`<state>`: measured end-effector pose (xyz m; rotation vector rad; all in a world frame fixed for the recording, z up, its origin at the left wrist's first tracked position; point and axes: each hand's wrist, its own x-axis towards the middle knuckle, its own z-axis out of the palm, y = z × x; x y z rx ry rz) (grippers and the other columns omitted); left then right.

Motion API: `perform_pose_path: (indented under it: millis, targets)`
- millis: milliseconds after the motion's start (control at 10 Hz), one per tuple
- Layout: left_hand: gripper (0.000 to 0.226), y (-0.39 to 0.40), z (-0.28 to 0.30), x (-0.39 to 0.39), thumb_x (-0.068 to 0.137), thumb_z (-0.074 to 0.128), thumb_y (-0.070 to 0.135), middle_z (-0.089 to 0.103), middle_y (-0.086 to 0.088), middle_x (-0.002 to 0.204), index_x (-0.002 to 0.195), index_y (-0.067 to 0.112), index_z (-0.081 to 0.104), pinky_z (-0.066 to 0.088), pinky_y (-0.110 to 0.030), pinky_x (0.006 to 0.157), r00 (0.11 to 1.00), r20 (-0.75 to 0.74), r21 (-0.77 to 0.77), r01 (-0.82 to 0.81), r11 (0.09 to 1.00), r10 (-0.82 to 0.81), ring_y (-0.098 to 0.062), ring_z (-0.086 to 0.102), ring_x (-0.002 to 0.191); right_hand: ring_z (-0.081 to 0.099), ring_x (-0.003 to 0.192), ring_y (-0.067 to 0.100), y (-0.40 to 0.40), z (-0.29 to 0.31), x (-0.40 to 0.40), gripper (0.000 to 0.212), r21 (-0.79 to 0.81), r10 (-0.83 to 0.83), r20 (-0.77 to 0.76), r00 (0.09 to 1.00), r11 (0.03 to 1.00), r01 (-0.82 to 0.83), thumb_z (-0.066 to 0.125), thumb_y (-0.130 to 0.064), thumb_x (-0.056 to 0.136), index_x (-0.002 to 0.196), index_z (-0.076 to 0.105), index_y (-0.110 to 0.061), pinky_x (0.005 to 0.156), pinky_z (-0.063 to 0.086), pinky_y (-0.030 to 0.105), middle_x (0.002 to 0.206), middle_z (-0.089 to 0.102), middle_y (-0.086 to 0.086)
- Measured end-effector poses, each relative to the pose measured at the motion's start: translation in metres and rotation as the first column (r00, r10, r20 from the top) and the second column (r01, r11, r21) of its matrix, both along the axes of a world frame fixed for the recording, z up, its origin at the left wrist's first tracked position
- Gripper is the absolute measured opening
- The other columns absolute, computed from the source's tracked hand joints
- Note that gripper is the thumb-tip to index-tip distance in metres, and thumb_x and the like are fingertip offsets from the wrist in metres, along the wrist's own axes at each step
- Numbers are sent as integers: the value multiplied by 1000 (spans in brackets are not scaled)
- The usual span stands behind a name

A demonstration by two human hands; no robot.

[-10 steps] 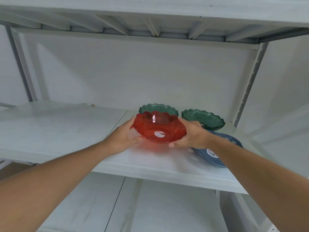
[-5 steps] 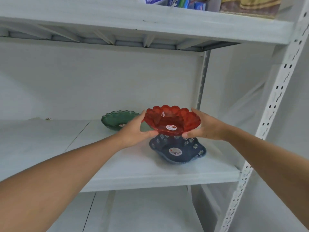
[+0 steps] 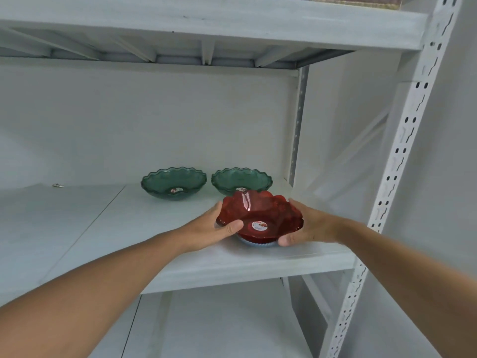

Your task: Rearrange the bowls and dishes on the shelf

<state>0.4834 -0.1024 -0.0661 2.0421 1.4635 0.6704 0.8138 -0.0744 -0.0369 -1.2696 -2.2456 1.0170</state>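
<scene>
A red scalloped bowl (image 3: 265,215) with a round sticker inside sits nested in a blue bowl (image 3: 255,243), of which only the bottom edge shows. My left hand (image 3: 214,227) grips the red bowl's left rim and my right hand (image 3: 307,226) grips its right rim. Both bowls are near the front right of the white shelf board (image 3: 129,228). Behind them stand two green scalloped bowls, one at the left (image 3: 173,182) and one at the right (image 3: 241,180), side by side near the back wall.
A perforated white upright (image 3: 402,156) rises at the shelf's right front corner, a grey one (image 3: 296,125) at the back. Another shelf board (image 3: 206,24) hangs overhead. A small scrap (image 3: 58,185) lies at the back left. A lower shelf (image 3: 206,319) shows below.
Both hands have lowered the red bowl from above the blue bowl down into it. The second green bowl has come into sight behind.
</scene>
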Motion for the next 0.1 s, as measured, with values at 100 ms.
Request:
perform_pose_path:
  millis: [100]
  targets:
    - [114,-2,-2,-1,77,42,101,9,32,169,170,47,1,12,-47,132,999,-19,-32,-40,999,40,-10,4,164,62,121,-15,-5,3,1,80,14,30,-43,999,999,-30,91,-57,79,146,47,-50,109,49,17,131,69,-32]
